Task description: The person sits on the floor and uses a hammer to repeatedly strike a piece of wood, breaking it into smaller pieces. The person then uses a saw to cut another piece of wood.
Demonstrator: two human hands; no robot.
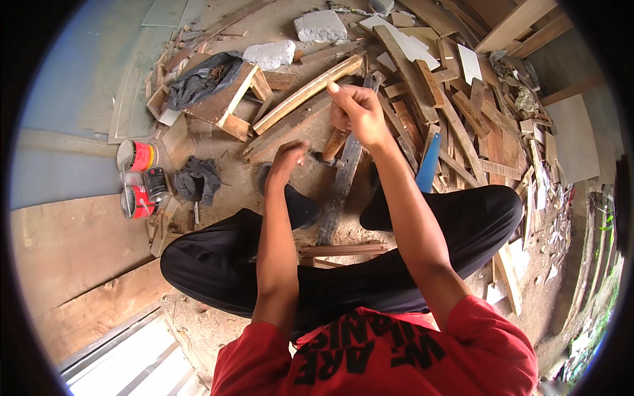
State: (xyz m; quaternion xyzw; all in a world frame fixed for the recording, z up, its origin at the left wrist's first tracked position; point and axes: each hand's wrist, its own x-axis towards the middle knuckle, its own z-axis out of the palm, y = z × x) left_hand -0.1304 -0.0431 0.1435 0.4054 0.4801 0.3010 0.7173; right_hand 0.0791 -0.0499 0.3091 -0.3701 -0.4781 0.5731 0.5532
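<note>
My right hand [362, 115] is closed around the wooden handle of a hammer [335, 144], thumb along the top. The hammer's dark metal head points down, over or against a dark weathered plank [347, 173] that runs lengthwise between my feet. To the left of the hammer head, my left hand [288, 162] hovers with its fingers curled together, a little blurred. Whatever it may pinch is too small to make out. A pale wooden beam [310, 92] lies aslant beyond both hands.
Scrap boards [462, 125] pile up at right, a blue handsaw [429, 162] among them. At left stand paint cans [137, 200] near a black plastic bag [198, 179]. A wooden stool [228, 99] lies far left; concrete blocks [320, 26] sit behind. A short wood piece [343, 250] rests before me.
</note>
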